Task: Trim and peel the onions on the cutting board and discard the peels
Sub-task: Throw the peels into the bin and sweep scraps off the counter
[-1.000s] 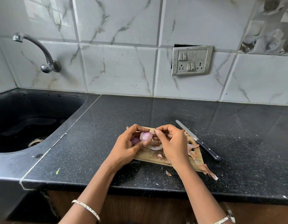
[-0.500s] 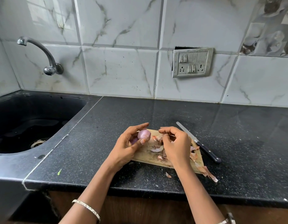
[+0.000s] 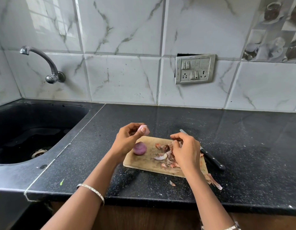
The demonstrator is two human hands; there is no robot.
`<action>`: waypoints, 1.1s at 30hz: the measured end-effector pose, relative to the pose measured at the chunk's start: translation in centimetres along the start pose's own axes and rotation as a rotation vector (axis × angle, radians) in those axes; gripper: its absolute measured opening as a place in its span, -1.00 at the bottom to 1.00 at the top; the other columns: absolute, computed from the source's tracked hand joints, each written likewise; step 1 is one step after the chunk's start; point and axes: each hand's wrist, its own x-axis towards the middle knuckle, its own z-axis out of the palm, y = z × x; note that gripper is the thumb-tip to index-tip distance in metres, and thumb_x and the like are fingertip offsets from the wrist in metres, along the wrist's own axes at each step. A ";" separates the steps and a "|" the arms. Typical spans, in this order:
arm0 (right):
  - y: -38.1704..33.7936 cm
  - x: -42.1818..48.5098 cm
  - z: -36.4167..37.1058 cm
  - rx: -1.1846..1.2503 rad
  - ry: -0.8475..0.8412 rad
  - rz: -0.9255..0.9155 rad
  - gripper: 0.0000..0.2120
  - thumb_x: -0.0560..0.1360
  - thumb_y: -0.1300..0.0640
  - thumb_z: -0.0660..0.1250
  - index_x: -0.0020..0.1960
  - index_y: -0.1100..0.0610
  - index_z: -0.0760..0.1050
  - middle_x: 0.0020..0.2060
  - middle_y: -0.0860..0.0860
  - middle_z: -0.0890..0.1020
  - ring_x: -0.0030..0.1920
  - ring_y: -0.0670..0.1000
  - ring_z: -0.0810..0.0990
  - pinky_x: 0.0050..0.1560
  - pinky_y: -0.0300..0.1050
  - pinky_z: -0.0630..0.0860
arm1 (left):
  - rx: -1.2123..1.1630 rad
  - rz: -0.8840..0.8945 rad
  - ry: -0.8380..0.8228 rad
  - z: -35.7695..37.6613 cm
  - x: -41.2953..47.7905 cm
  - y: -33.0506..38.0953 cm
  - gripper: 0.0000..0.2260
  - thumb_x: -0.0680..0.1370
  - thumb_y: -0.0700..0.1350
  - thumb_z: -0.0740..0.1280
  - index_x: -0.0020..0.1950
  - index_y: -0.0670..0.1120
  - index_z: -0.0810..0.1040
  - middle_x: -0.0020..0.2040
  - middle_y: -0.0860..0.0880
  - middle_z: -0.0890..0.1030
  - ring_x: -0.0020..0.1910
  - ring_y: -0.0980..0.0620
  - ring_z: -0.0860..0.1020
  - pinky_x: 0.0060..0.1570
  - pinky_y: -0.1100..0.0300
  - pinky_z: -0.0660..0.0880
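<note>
A small wooden cutting board (image 3: 147, 165) lies on the black counter. My left hand (image 3: 127, 141) is raised over the board's far left corner and pinches a small pale pink peeled onion (image 3: 144, 130) in its fingertips. A second, purple onion (image 3: 139, 148) rests on the board's left end, just below that hand. A heap of brown and pink peels (image 3: 165, 155) covers the board's middle and right. My right hand (image 3: 187, 150) hovers over this heap, fingers curled around a bit of peel. A black-handled knife (image 3: 210, 159) lies beside the board's right edge, partly hidden by my right hand.
Loose peel scraps (image 3: 213, 181) lie on the counter (image 3: 243, 146) off the board's near right corner, another small scrap (image 3: 171, 183) in front. A black sink (image 3: 27, 138) with a tap (image 3: 49, 67) is at the left. A switch plate (image 3: 194, 69) sits on the tiled wall.
My hands have drawn apart: the left lifted the pale onion up and away, the right pulled toward the peel heap. The purple onion on the board is now uncovered.
</note>
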 end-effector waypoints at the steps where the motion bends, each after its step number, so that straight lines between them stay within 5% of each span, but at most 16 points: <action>1: 0.2 0.2 -0.2 -0.003 -0.007 0.020 -0.80 0.48 0.35 0.42 0.01 0.11 0.71 -0.04 -0.10 0.69 -0.24 -0.04 0.61 -0.18 -0.24 0.48 | 0.017 -0.014 0.008 -0.1 0.4 -0.2 -0.76 0.55 0.01 0.45 0.17 -0.04 0.65 0.04 0.00 0.71 0.11 0.04 0.65 0.08 0.17 0.57; 7: 1.0 1.7 -1.8 -0.006 -0.134 0.057 -0.91 0.48 0.11 0.50 -0.21 0.00 0.70 -0.38 -0.17 0.67 -0.30 -0.13 0.64 -0.08 -0.09 0.61 | 0.293 -0.068 0.046 0.1 1.0 -1.5 -0.81 0.54 -0.05 0.46 0.13 -0.03 0.63 0.01 0.02 0.71 0.04 0.08 0.66 0.11 0.09 0.60; 10: 1.6 2.1 -3.2 -0.014 -0.257 0.079 -0.92 0.51 0.14 0.46 -0.13 0.01 0.72 -0.15 -0.16 0.71 -0.28 -0.16 0.63 -0.23 -0.33 0.49 | 0.268 -0.108 0.062 0.0 0.9 -2.0 -0.85 0.55 -0.06 0.46 0.09 -0.01 0.63 0.02 0.01 0.71 0.05 0.05 0.66 0.14 0.00 0.60; 12: 2.4 2.3 -4.1 0.008 -0.270 0.100 -0.90 0.51 0.16 0.46 -0.09 -0.01 0.72 -0.01 -0.13 0.72 -0.33 -0.10 0.64 -0.36 -0.32 0.49 | 0.246 -0.152 0.068 -0.1 1.0 -1.9 -0.86 0.54 -0.08 0.47 0.08 -0.01 0.62 0.02 0.00 0.70 0.06 0.02 0.65 0.14 -0.01 0.60; 15: 2.9 2.5 -5.6 0.076 -0.220 0.148 -0.89 0.51 0.16 0.47 -0.10 -0.05 0.71 -0.19 -0.16 0.73 -0.22 -0.11 0.68 -0.17 -0.09 0.64 | 0.256 -0.221 0.090 -0.1 1.0 -1.3 -0.84 0.49 -0.15 0.48 0.05 -0.01 0.61 0.02 0.00 0.69 0.05 0.02 0.64 0.11 0.03 0.60; 21: 4.4 2.4 -7.7 0.150 -0.159 0.233 -0.83 0.53 0.19 0.45 -0.13 -0.06 0.70 -0.24 -0.12 0.73 -0.14 -0.07 0.71 -0.02 -0.01 0.66 | 0.383 -0.235 0.069 -0.2 0.6 0.2 -0.75 0.47 -0.14 0.43 0.11 0.10 0.57 -0.02 0.03 0.68 -0.01 0.02 0.62 0.04 0.09 0.57; 25: 4.5 2.4 -8.1 0.111 -0.196 0.255 -0.72 0.57 0.28 0.35 -0.11 -0.08 0.67 -0.15 -0.07 0.73 -0.10 -0.07 0.71 0.04 -0.02 0.66 | 0.410 -0.236 0.044 -0.4 0.2 0.7 -0.72 0.52 -0.15 0.36 0.22 0.06 0.58 0.08 -0.03 0.67 0.04 0.00 0.59 0.02 0.15 0.48; 29: 3.9 3.2 -7.4 0.015 -0.275 0.209 -0.80 0.61 0.22 0.32 0.13 0.03 0.67 0.01 -0.05 0.69 -0.04 -0.11 0.63 -0.06 -0.20 0.56 | 0.449 -0.243 0.015 -0.3 0.1 1.1 -0.73 0.56 -0.15 0.32 0.25 -0.07 0.58 0.22 -0.09 0.62 0.15 -0.04 0.53 0.08 0.14 0.41; 33: 3.0 4.3 -5.8 0.006 -0.409 0.162 -0.73 0.64 0.11 0.31 0.31 0.07 0.58 0.16 -0.02 0.66 0.10 -0.07 0.63 0.09 -0.10 0.60 | 0.609 -0.124 0.033 0.2 -0.5 1.9 -0.54 0.43 0.03 0.28 0.29 -0.09 0.54 0.29 -0.12 0.57 0.23 -0.12 0.52 0.20 0.04 0.44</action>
